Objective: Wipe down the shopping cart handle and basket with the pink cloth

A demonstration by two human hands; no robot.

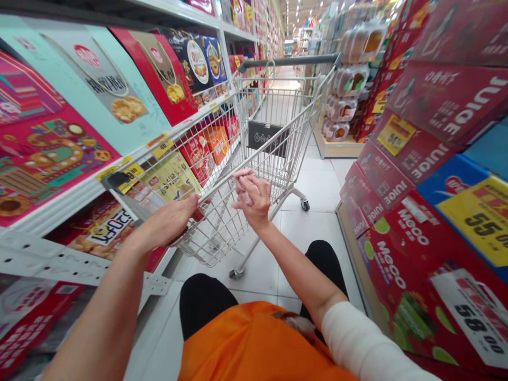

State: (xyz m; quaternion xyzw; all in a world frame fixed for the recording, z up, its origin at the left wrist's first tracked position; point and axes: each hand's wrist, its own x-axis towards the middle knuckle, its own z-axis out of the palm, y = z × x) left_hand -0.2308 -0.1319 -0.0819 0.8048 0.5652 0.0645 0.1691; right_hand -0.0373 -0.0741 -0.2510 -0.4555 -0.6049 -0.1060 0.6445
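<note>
A wire shopping cart point(273, 119) stands in front of me, its grey handle at the far end and its front end toward me. My left hand point(169, 219) is closed over the near front corner of the cart's rim, thumb on top; most of its fingers are hidden or in shadow. Bunched in my right hand point(257, 203) is a crumpled pink cloth point(243, 180), held beside the cart's right side wires. Whether the cloth touches the wires I cannot tell. A dark plate point(268, 138) with round marks hangs inside the cart.
Shelves of gift boxes point(119, 90) line the left side, close to the cart. On the right rise stacked red juice cartons point(420, 127) and drink boxes point(408, 233) with price signs. Clear plastic jars point(343, 79) stand behind. White floor tiles point(313, 182) run along the aisle.
</note>
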